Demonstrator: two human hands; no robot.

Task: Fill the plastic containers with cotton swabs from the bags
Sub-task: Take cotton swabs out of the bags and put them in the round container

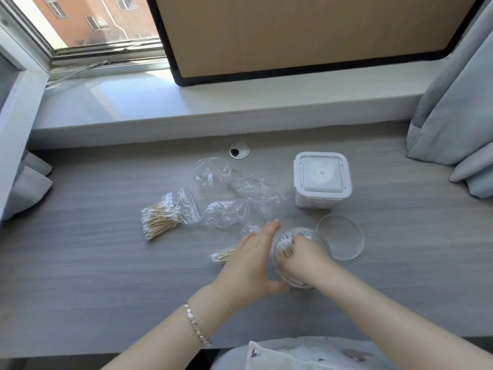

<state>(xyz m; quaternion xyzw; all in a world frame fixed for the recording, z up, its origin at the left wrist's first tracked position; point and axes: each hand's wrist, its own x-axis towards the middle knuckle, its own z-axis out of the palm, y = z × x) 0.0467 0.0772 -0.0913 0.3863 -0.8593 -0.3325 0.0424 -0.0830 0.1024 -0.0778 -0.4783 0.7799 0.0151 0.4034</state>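
Note:
A round clear plastic container (318,237) stands on the grey desk near the front. My right hand (302,256) reaches into it and grips a bundle of wooden cotton swabs (284,248). My left hand (253,260) rests flat against the container's left side, fingers straight. The round clear lid (341,236) lies just right of it. A bag of cotton swabs (162,216) lies at the left. Another small bag of swabs (222,255) peeks out beneath my left hand. A square white container (321,177) with its lid clipped on stands at the back right.
Several empty crumpled clear bags (229,188) lie in the middle of the desk (106,276). A cable hole (239,150) sits near the desk's back edge. A window sill (186,102) runs behind, with a framed board leaning on it. Grey curtains (453,102) hang at the right.

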